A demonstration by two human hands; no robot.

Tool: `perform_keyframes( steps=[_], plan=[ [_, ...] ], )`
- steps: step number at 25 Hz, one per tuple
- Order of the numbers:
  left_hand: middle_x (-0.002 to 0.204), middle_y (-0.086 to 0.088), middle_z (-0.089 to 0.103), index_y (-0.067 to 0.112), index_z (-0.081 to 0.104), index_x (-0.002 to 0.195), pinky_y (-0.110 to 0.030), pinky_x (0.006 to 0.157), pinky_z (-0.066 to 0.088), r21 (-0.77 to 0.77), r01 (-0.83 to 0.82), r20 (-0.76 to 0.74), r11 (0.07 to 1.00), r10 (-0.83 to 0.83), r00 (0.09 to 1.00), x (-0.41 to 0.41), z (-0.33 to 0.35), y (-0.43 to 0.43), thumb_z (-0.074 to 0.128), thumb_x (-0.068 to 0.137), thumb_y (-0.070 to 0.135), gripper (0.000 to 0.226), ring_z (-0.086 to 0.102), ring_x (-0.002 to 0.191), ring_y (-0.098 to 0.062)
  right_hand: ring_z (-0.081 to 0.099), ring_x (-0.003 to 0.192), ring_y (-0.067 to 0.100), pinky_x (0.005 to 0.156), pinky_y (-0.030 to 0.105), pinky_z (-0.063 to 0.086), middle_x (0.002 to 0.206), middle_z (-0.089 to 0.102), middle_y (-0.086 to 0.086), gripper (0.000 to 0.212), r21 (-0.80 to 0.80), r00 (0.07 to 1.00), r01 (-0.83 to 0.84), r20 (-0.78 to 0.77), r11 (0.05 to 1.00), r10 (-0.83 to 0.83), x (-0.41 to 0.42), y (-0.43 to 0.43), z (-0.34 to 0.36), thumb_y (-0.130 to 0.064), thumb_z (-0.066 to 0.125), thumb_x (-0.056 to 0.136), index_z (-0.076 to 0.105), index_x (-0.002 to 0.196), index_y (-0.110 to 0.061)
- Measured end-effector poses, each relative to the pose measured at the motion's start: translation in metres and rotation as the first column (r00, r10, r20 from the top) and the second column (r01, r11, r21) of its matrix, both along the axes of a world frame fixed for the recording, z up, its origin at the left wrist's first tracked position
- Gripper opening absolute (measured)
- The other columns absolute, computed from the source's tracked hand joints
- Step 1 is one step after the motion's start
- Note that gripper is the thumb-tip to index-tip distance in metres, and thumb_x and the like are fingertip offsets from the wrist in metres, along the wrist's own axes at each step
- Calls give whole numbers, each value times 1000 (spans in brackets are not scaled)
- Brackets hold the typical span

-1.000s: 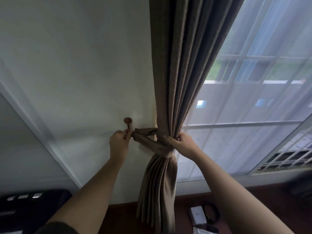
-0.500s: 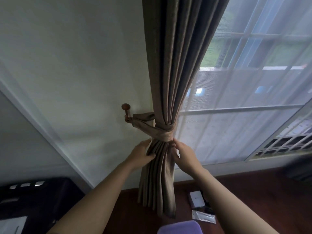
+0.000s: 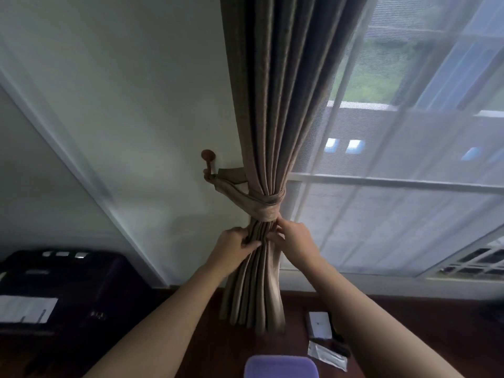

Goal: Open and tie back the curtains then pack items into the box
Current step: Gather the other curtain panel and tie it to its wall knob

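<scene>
The brown curtain (image 3: 272, 118) hangs gathered into 1 tight bundle at the centre of the view. It is cinched by a matching tieback (image 3: 263, 207), whose loop runs out to the wooden wall hook (image 3: 208, 166) at 9 o'clock of the band. Both hands work just below that band, at its 6 o'clock. The left hand (image 3: 234, 245) pinches the outer pleats on the bundle's left edge between thumb and fingers. The right hand (image 3: 296, 241) has its fingers curled onto the right edge, fingertips touching the band's lower rim. Each hand is grasping curtain fabric, not the tieback.

The tying looks done, and the step in hand seems to be dressing the folds. To do it well, I would draw the pleats downward evenly from both sides so they fall parallel. Light tugs only: a hard pull could drag the band down or slip its loop off the hook. Any fold bunched under the band is better smoothed than yanked through.

The sheer curtain (image 3: 395, 214) covers the window at 3 o'clock. Toward 5 o'clock, on the dark wooden surface (image 3: 422, 336), lie a small white box (image 3: 319, 324) and a flat packet (image 3: 327, 356). A lilac round-cornered object (image 3: 281, 366) sits at 6 o'clock. Packing appears not yet begun.
</scene>
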State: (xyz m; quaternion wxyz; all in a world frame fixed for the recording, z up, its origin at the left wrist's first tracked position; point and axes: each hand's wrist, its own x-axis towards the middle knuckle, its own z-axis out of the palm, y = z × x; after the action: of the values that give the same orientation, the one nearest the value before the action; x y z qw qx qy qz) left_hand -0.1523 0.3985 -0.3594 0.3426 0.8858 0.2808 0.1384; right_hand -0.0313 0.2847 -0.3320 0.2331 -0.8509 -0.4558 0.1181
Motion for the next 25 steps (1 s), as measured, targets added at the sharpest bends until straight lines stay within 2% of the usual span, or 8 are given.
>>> perform_keyframes(
  steps=[3, 5, 9, 11, 14, 20, 23, 25],
  plan=[
    [80, -17, 68, 2, 68, 88, -28, 62, 38, 126, -92, 54, 988, 86, 995, 6, -4, -16, 65, 85, 28, 26, 63, 74, -30, 59, 91, 43, 67, 39, 40, 96, 67, 22, 19, -44, 998, -6, 65, 999, 9, 4, 8, 4, -10, 51, 85, 58, 102, -3],
    [83, -18, 69, 3, 69, 89, -32, 66, 44, 205, -165, 52, 965, 158, 986, 7, -7, -23, 64, 85, 27, 25, 65, 77, -33, 58, 85, 41, 65, 36, 37, 89, 66, 22, 13, -78, 993, -104, 49, 991, 108, 13, 4, 10, -9, 52, 83, 59, 91, -1],
    [65, -15, 67, 4, 70, 77, -32, 51, 48, 308, -217, 68, 926, 206, 976, 3, -10, -55, 75, 76, 18, 15, 65, 58, -32, 53, 69, 30, 66, 35, 41, 72, 59, 13, 8, -158, 944, -328, -31, 931, 327, 42, -14, 18, -8, 56, 82, 60, 81, -1],
    [67, -17, 67, 1, 68, 77, -33, 52, 48, 320, -235, 72, 918, 223, 972, 13, -5, -64, 76, 75, 17, 17, 65, 60, -34, 55, 73, 31, 65, 32, 38, 76, 62, 14, 8, -142, 950, -313, -27, 939, 312, 52, -11, 18, -7, 56, 82, 62, 83, -2],
    [89, -20, 69, 1, 66, 92, -40, 74, 47, 209, -262, -5, 942, 269, 963, 25, -2, -49, 64, 85, 31, 31, 64, 85, -38, 62, 89, 36, 71, 33, 41, 93, 70, 16, 18, -85, 960, -262, 79, 961, 268, 52, -8, 12, -9, 54, 86, 66, 100, -5],
    [75, -3, 70, 14, 70, 89, -27, 65, 54, 74, -175, 321, 982, 143, 936, 0, 4, -25, 67, 79, 41, 29, 65, 67, -13, 67, 102, 15, 87, 32, 52, 103, 72, 3, 42, 265, 978, -191, -29, 945, 205, 28, -24, 6, -22, 61, 83, 59, 125, -17],
    [67, -6, 66, 11, 69, 85, -25, 59, 50, 154, -155, 324, 976, 98, 941, 1, 8, -21, 64, 83, 36, 26, 62, 59, -14, 67, 95, 9, 86, 28, 51, 97, 74, -2, 33, 255, 978, -156, -97, 954, 186, 24, -21, 11, -26, 66, 83, 65, 115, -18],
    [60, -9, 63, 8, 67, 76, -29, 54, 46, 259, -143, 287, 955, 66, 956, 6, 9, -18, 61, 85, 31, 26, 59, 53, -20, 64, 72, 20, 69, 31, 46, 71, 69, 0, 15, 207, 991, -119, -35, 971, 129, 24, -17, 14, -23, 65, 86, 70, 92, -10]
  ],
)
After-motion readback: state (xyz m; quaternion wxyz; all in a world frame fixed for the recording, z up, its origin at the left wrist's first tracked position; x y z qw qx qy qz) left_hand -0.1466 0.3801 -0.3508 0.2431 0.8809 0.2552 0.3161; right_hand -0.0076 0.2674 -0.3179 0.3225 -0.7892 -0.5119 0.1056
